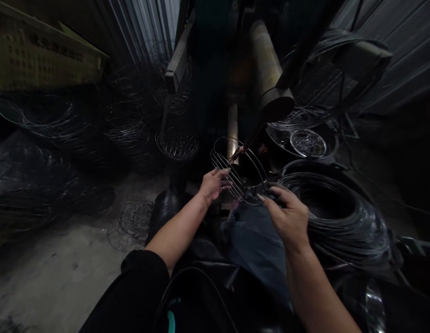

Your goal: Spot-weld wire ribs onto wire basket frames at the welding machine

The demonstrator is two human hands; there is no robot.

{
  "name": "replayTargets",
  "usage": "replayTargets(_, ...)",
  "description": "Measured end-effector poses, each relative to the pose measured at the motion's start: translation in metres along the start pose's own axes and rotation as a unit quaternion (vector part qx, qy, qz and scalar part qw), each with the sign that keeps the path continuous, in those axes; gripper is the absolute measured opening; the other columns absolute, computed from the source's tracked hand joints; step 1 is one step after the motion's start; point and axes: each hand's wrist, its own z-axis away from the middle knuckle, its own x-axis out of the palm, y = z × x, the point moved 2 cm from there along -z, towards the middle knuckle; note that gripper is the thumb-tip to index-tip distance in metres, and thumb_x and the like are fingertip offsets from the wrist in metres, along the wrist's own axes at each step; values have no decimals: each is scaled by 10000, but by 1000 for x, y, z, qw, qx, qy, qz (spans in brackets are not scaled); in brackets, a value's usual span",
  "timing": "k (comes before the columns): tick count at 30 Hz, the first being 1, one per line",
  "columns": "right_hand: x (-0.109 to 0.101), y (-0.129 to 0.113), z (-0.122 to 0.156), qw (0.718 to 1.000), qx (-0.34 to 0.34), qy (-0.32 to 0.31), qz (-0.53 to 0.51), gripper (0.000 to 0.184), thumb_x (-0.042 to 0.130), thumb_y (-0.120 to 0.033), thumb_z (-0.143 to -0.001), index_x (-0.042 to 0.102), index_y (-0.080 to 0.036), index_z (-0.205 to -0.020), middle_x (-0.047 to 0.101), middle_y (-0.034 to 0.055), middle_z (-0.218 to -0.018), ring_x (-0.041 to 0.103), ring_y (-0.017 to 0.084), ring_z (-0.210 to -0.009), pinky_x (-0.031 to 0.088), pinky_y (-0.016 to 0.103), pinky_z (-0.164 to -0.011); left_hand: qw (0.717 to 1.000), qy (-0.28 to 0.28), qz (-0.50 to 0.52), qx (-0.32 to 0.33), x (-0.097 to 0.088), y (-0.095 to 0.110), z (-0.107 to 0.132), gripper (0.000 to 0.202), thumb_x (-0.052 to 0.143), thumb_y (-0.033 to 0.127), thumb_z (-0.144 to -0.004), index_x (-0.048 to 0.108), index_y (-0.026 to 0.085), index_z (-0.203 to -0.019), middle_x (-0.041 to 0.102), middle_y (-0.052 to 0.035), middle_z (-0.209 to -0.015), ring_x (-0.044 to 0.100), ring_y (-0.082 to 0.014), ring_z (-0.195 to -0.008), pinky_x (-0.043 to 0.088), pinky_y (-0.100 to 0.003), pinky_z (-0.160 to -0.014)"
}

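The upper-body garment is black; its left sleeve (142,277) is loose and matte, ending near the elbow, behind the left hand (212,186). The left forearm (182,229) is uncovered from sleeve hem to fingers. The right forearm (315,282), behind the right hand (290,215), is likewise uncovered as far as the picture edge. Both hands are ungloved; dark smudges mark the fingers. Between and below the hands lies blue-grey legwear (258,243), creased, denim-like in texture. Nearer the body, a black covering (249,286) has a glossy surface. A curved teal marking (171,321) shows below the left hand; its type is indeterminate.
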Motion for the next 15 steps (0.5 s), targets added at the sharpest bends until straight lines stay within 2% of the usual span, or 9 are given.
replayTargets(2,2,4,6,1000,-6,7,-22,148,690,-310,-795,707,-197,-890,713,81,-1016,669,234,-951,541,378,-843,1000,10,7,-21,1,3,3,316,736,365,-674,585,153,-855,594,-13,-658,630,-167,-512,503,-280,-502)
replayTargets(4,7,1,3,999,-31,-12,-28,110,657,-283,-817,714,-201,-863,717,76,-992,671,225,-934,536,381,-860,999,29,18,-42,0,6,5,328,701,400,-714,577,153,-890,583,-12,-631,629,-179,-506,513,-295,-500)
replayTargets(9,17,-16,-19,998,-58,-26,-12,124,592,-241,-820,707,-198,-824,717,60,-888,670,208,-824,543,353,-783,996,38,12,-74,-2,11,4,328,652,431,-774,553,160,-929,575,-16,-604,648,-198,-544,518,-290,-511)
replayTargets(15,20,-24,-39,997,-62,-48,12,143,552,-244,-805,683,-198,-770,709,68,-840,657,210,-784,524,353,-755,994,30,24,-105,-4,6,-12,349,589,474,-822,587,135,-908,597,-41,-614,654,-195,-574,520,-288,-530)
